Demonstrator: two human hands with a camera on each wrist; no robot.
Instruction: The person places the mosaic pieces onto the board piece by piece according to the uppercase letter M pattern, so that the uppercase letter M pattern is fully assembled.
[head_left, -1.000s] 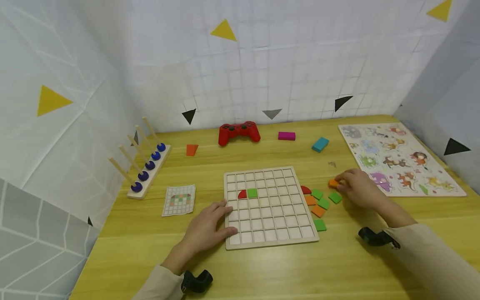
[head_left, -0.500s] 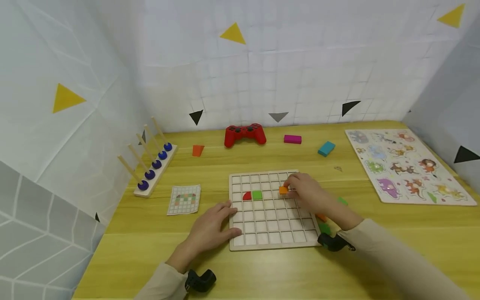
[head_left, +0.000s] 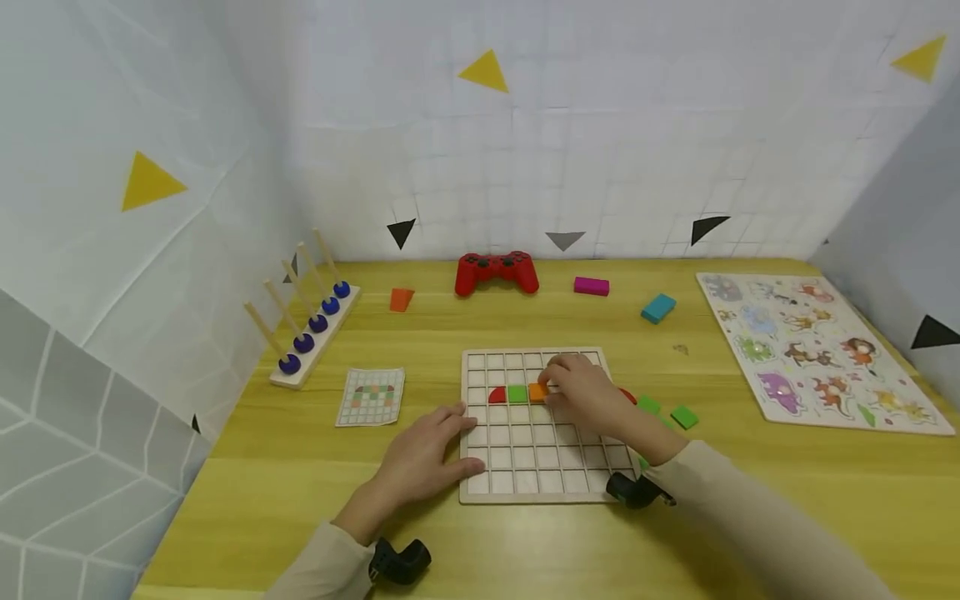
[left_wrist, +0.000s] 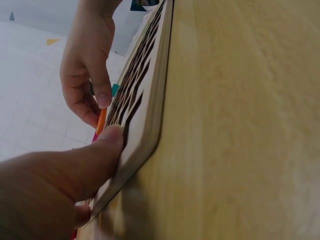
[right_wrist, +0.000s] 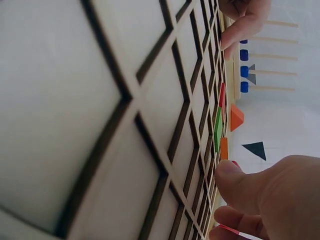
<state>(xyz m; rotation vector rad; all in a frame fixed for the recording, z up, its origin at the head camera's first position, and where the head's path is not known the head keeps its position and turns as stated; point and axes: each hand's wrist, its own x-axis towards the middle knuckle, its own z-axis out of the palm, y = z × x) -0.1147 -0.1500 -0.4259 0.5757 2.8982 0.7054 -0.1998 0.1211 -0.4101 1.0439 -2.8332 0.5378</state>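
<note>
A wooden grid board (head_left: 525, 458) lies on the table. My left hand (head_left: 423, 454) rests at its left edge, fingers extended and thumb on the rim. In one row of cells sit a red quarter-round tile (head_left: 498, 395) and a green square tile (head_left: 517, 394). Directly right of the green one, my right hand (head_left: 588, 396) pinches an orange square tile (head_left: 537, 393) between thumb and fingers. In the right wrist view this orange tile (right_wrist: 224, 148) stands just beyond my thumb, near the green tile; whether it is fully seated cannot be told.
Loose green tiles (head_left: 684, 417) and a red piece (head_left: 628, 396) lie right of the board, partly behind my right arm. A pattern card (head_left: 371, 398) and peg stand (head_left: 318, 337) are left. Behind are a red game controller (head_left: 497, 272) and blocks; an animal puzzle (head_left: 817, 354) lies right.
My right hand took the orange tile from the loose pieces and carried it left over the board to the cell beside the green tile. My left hand has stayed at the board's edge.
</note>
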